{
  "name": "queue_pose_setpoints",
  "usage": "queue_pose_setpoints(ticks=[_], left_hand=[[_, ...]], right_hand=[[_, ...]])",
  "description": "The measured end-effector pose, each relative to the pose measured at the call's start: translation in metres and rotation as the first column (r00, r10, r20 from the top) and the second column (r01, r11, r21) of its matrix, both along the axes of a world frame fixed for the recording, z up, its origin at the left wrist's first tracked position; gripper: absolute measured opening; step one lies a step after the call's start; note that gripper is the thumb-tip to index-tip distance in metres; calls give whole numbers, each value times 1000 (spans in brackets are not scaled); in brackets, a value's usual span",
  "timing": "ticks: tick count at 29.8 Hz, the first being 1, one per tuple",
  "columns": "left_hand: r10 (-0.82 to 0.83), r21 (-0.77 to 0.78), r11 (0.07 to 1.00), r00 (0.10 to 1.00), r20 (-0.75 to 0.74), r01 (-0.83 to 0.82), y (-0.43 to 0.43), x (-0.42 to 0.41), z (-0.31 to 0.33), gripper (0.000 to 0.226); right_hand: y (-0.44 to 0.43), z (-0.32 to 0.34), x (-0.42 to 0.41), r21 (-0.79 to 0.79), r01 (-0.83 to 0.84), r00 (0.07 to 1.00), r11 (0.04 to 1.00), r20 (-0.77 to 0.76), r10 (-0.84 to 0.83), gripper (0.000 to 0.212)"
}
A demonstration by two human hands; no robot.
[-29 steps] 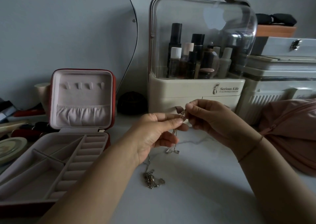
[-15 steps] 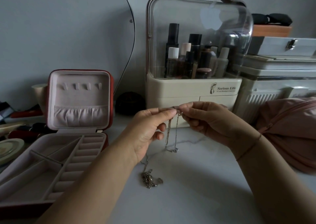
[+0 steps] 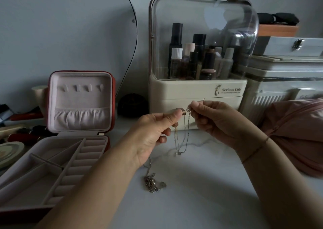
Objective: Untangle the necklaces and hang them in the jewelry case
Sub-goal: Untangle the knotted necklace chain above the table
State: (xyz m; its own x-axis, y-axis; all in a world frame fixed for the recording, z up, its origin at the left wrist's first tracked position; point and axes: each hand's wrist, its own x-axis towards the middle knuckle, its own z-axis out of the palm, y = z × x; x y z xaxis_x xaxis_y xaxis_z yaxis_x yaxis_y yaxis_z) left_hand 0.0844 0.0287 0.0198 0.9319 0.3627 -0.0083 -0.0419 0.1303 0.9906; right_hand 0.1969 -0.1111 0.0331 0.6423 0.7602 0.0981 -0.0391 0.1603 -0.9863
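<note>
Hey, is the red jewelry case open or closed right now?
Open: the jewelry case lid stands upright, showing its hooks and the tray compartments below.

Dim, flat, cool ambient light with no hard shadows, just a soft diffuse one on the tabletop (image 3: pixel 218 190). Pale glare patch on the clear organizer lid (image 3: pixel 215 16). Wide-angle bowing toward the edges. Slightly soft overall, and the necklace chains (image 3: pixel 185 138) are barely resolved.
</note>
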Motion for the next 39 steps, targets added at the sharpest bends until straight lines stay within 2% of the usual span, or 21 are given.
queue_pose_setpoints(ticks=[5,9,14,19,23,31,36,39], left_hand=[[-4,14,1000,998,57,3,1,1,-2,18],[-18,-46,999,995,95,23,-2,1,-2,2],[30,-54,998,996,84,-26,1,0,0,8],[8,-27,1000,997,72,-7,0,1,-1,11],[-22,-28,999,995,101,25,0,0,0,14],[37,-16,999,994,102,-36,2,3,-2,6],[44,-28,999,994,101,-41,2,5,-3,15],[2,-61,998,993,117,5,0,4,-1,12]], right_hand=[[0,3,-1,-2,-5,999,1000,51,5,24],[4,4,-5,-123,-28,988,992,148,47,31],[10,12,-6,-204,-49,980,978,178,86,43],[10,29,-4,-309,-4,959,951,268,92,29],[13,38,-2,-364,14,934,931,338,118,26],[17,27,1,-308,-51,956,950,260,136,29],[10,18,4,-290,-79,966,954,216,146,46],[7,18,3,-284,-109,961,953,216,175,37]])
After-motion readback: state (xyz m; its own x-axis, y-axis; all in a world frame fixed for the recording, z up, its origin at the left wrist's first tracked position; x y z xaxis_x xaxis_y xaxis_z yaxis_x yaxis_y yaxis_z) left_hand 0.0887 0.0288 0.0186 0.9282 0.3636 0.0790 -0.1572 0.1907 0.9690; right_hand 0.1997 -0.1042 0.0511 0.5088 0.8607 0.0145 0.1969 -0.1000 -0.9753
